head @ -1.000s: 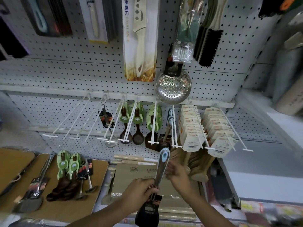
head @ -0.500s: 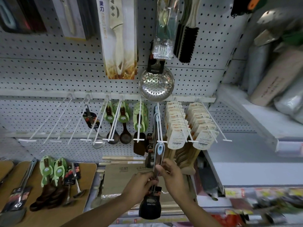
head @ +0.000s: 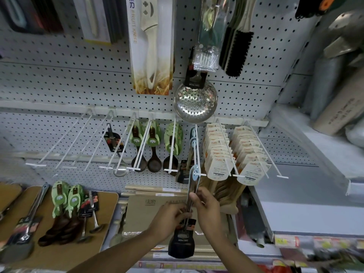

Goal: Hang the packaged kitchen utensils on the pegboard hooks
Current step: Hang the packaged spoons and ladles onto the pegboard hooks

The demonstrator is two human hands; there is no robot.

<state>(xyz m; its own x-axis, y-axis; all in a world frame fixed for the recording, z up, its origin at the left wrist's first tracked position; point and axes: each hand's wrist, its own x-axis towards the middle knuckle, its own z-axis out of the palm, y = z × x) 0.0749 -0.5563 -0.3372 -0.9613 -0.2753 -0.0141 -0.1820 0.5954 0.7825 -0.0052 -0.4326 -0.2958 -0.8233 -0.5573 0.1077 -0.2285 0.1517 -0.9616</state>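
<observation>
1. My right hand [head: 206, 208] pinches the metal handle with thumb and fingers closed; my left hand [head: 169, 219] is closed on it lower down, near the black card.
2. The spatula [head: 182, 243] hangs head-down; its blue eyelet [head: 195, 172] sits at the tip of the hook [head: 197, 150].
3. Step: threading. Next, I judge, push the eyelet back along the wire, then let go.
4. No bins here. The wooden board [head: 106, 213] on the left holds green-carded spoons [head: 65, 209] not yet hung.

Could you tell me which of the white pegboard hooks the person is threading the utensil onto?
The hook just left of the two packed card-tag hooks; the blue-ended utensil sits at its tip.
</observation>
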